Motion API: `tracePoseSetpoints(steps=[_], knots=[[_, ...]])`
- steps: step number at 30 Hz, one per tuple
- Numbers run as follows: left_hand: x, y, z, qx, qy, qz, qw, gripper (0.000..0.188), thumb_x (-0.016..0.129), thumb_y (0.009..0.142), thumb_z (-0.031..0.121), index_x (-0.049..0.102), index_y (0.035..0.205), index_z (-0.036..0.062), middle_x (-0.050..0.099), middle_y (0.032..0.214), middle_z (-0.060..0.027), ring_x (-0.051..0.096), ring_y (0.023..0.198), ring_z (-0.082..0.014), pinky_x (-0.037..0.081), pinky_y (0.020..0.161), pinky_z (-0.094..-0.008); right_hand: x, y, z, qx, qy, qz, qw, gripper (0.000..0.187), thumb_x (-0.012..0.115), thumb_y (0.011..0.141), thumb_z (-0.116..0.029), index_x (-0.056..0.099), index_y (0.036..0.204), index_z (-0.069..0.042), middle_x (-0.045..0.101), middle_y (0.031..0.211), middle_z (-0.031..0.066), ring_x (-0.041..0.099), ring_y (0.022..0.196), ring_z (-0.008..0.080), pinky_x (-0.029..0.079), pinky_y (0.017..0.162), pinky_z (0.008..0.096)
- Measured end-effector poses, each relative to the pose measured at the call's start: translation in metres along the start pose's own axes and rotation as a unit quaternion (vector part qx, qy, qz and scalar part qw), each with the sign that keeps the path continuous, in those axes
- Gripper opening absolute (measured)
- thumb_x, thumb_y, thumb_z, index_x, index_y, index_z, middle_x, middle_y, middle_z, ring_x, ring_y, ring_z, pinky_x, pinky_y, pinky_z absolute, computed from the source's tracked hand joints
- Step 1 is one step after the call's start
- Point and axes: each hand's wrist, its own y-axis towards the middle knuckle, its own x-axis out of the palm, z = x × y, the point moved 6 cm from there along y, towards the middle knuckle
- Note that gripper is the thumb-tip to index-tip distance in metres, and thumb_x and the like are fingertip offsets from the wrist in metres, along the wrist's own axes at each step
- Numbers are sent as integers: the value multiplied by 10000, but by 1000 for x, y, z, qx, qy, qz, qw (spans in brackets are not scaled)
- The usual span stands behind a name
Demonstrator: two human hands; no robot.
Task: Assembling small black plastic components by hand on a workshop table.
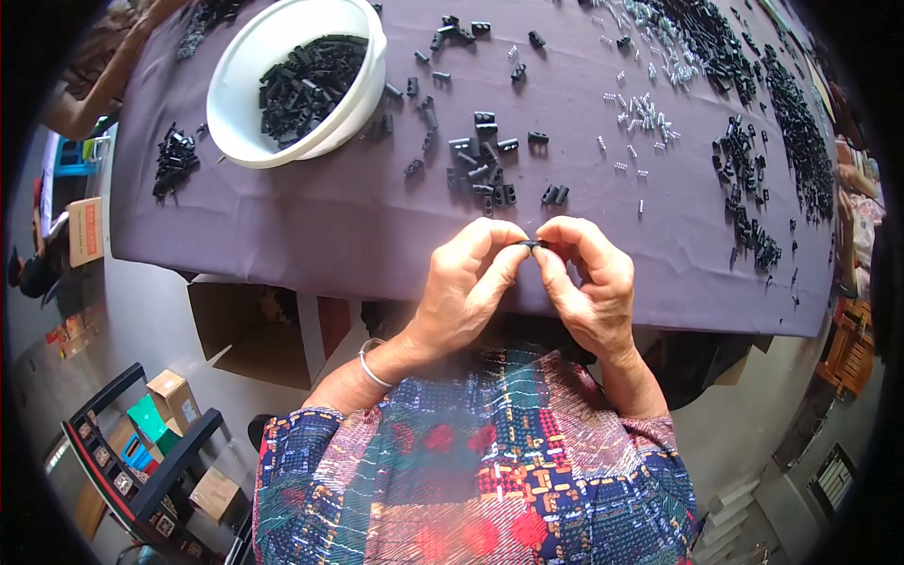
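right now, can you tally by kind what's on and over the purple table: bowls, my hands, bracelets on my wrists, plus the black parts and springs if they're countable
Hands: 2, your left hand and right hand
White bowl: 1
Bracelet: 1
Total: 4
Left out: black parts and springs, too many and overlapping to count.

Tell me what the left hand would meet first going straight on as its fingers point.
Probably the right hand, just past the small black part the left hand pinches; exact depth is unclear.
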Motion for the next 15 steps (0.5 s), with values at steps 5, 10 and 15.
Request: tracePoseSetpoints(steps=[5,10,15], knots=[[-5,2,-2,-57,-124,-11,991,124,612,939,70,628,1034,-8,646,885,-12,589,784,-68,499,703,-225,2,-8,-4,-54,-15,46,997,366,682,757,50,584,1106,-7,642,879,101,649,734,183,525,655,287],[-6,7,-1,-94,-188,-32,977,137,616,936,81,629,1029,-19,673,902,-59,635,851,-103,527,749,-242,8,-11,-20,-163,-97,69,979,448,689,699,55,561,1127,17,603,944,141,610,802,260,528,685,343],[6,4,-7,-201,-338,-53,918,143,593,944,84,628,1035,-20,676,966,-114,666,873,-155,562,792,-278,7,-15,-14,-205,-137,115,962,470,713,660,30,571,1107,5,579,978,159,583,848,316,515,683,392]])
